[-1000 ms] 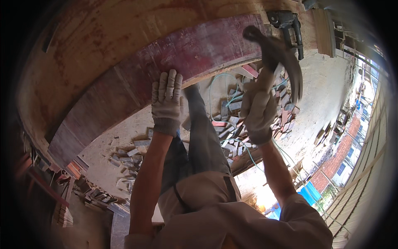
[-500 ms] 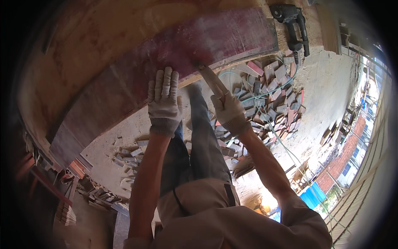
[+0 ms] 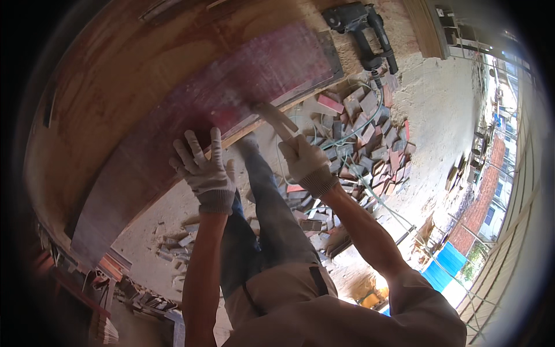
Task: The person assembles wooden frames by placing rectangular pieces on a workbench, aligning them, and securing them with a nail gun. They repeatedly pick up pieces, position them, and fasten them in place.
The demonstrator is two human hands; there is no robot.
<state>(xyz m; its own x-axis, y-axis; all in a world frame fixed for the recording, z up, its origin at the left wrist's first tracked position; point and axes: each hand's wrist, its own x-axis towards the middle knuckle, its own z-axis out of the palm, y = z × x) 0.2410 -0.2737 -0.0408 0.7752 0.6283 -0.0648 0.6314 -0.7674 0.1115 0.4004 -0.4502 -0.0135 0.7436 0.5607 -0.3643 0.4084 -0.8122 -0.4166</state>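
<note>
A long curved board with a worn purple-red face (image 3: 248, 75) lies on a larger brown wooden sheet (image 3: 156, 63). My left hand (image 3: 205, 170), in a pale glove, is spread with its fingertips over the board's near edge. Nothing is held in it. My right hand (image 3: 306, 162), also gloved, is closed around a slim tan hammer-like tool (image 3: 276, 120). The tool slants up and left, its far end at the board's near edge. Blur hides the exact shape of that end.
A black corded power drill (image 3: 364, 37) lies on the sheet at the upper right. Below the bench, many wood offcuts (image 3: 376, 133) lie heaped on the floor, with a pale green cable (image 3: 347, 141) across them. More scraps (image 3: 176, 246) lie left of my legs.
My left hand has shifted left along the board's edge and its fingers have spread apart. The tool in my right hand now leans further left. The whole view has turned slightly.
</note>
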